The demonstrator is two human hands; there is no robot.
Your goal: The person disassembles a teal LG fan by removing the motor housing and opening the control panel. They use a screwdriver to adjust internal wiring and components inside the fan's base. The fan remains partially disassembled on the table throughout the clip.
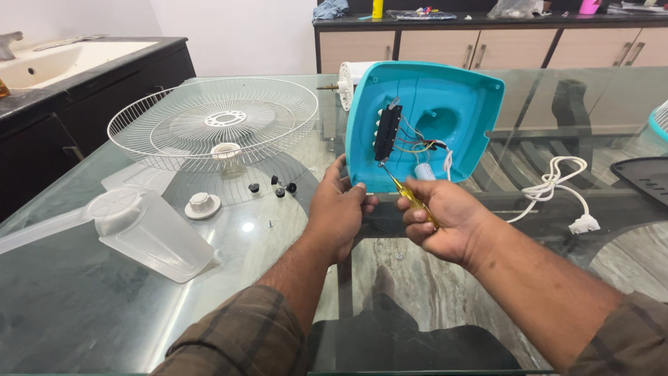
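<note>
The blue fan base (445,111) stands tipped up on the glass desk (83,306), its open inside facing the person. The left hand (337,209) holds its bottom edge, fingers wrapped tight. The right hand (445,219) has its fingers closed around a yellow screwdriver (410,198), whose tip touches the black switch block (387,132) among the wires. Off to the left lie the wire fan guard (212,122), clear blade (139,230), white cap (202,204) and small black knobs (278,188). A white cord (557,188) lies on the right.

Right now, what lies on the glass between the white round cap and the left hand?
In the head view, a small screw lies between the white round cap and the left hand.
</note>
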